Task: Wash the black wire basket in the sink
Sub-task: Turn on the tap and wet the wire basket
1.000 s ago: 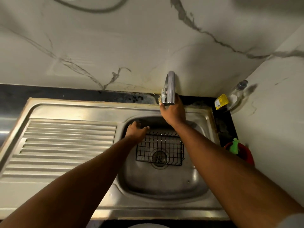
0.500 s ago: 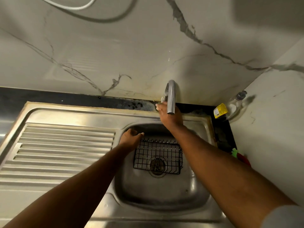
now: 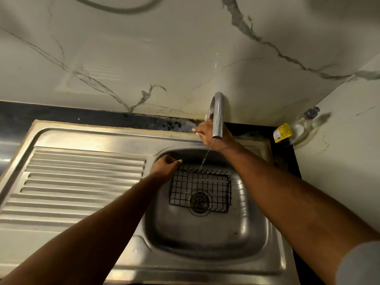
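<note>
Steel sink (image 3: 205, 262): left fingers (image 3: 176, 162) round black wire basket (image 3: 197, 183), right fingers (image 3: 200, 130) round tap (image 3: 218, 116); yellow label (image 3: 282, 132) illegible.

Off to the right of my right hand (image 3: 213, 136), a clear bottle (image 3: 302, 128) with a yellow label (image 3: 283, 133) sits in the corner on the black bench (image 3: 82, 118). That bench runs as a dark strip beyond my left hand (image 3: 166, 166), under a pale, grey-veined marble wall (image 3: 164, 48).
</note>
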The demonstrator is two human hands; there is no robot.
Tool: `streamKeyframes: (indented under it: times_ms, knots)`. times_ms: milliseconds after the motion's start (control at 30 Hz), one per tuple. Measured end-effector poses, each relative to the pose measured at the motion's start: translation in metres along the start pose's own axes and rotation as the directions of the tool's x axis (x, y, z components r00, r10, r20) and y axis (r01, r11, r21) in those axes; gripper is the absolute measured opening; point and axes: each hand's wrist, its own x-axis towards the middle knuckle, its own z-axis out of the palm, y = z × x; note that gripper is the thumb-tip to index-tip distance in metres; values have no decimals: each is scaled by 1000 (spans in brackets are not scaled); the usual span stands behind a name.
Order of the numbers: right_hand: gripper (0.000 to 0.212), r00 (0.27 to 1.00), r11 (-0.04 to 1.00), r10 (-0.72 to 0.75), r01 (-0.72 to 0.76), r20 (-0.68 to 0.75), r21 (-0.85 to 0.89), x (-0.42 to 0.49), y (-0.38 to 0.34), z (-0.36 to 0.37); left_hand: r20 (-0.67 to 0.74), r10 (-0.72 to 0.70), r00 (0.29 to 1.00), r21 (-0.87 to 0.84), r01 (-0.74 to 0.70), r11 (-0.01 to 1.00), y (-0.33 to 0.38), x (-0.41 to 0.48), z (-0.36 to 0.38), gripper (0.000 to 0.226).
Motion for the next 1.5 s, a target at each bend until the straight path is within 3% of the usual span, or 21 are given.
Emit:
streamKeyframes:
  times_ms: [33, 133, 233, 300, 400, 533, 733, 833, 900, 1000, 1133, 1200, 1300, 1333, 1433, 1500]
  knots:
    - [36, 998, 998, -17, 13, -58, -68, -6, 0, 0, 6, 0, 1000, 8, 0, 1000, 0, 1, 2, 32]
    - [59, 958, 984, 179, -178, -222, 25, -52, -5, 5, 30, -8, 1000, 9, 8, 1000, -1, 0, 6, 34]
    - [50, 852, 946, 323, -302, -411, 117, -100, 18, 33, 68, -55, 996, 11, 55, 998, -6, 0, 14, 37]
    - [45, 786, 847, 530, -473, -318, 242, -129, 37, 57, 89, -103, 991, 21, 102, 995, -15, -1, 21, 44]
    - [48, 648, 613, 761, -722, 3, 320, -171, 57, 92, 131, -216, 968, 49, 211, 976, -31, -1, 30, 76]
    - [59, 485, 394, 805, -868, 343, 303, -196, 65, 120, 218, -315, 924, 112, 297, 948, -49, -8, 40, 75]
    - [56, 419, 270, 834, -877, 359, 397, -192, 64, 123, 285, -289, 914, 17, 297, 955, -55, -17, 42, 47]
    - [51, 443, 294, 832, -863, 334, 411, -192, 64, 120, 297, -289, 910, -88, 327, 941, -47, -24, 42, 50]
    - [58, 460, 337, 838, -859, 294, 385, -196, 60, 120, 289, -301, 909, -149, 353, 923, -46, -26, 42, 49]
    - [58, 479, 372, 850, -840, 218, 396, -203, 49, 117, 209, -311, 927, -153, 345, 926, -50, -24, 40, 42]
    - [29, 455, 356, 887, -776, 71, 521, -206, 33, 105, 146, -283, 948, -103, 299, 949, -51, -24, 35, 26]
    - [26, 439, 358, 898, -712, -15, 605, -204, 22, 99, 71, -294, 953, -113, 300, 947, -46, -30, 29, 39]
    - [23, 426, 389, 897, -630, -120, 672, -198, 11, 85, 63, -300, 952, -235, 306, 923, -49, -28, 22, 89]
    - [21, 436, 414, 887, -605, -153, 680, -197, 8, 79, 99, -286, 953, -275, 302, 913, -48, -30, 20, 95]
    - [23, 479, 495, 846, -546, -233, 675, -190, -2, 55, 200, -194, 960, -294, 248, 923, -30, -45, 12, 86]
    - [18, 502, 540, 819, -512, -277, 668, -182, -10, 38, 211, -179, 961, -309, 239, 921, -24, -53, 10, 96]
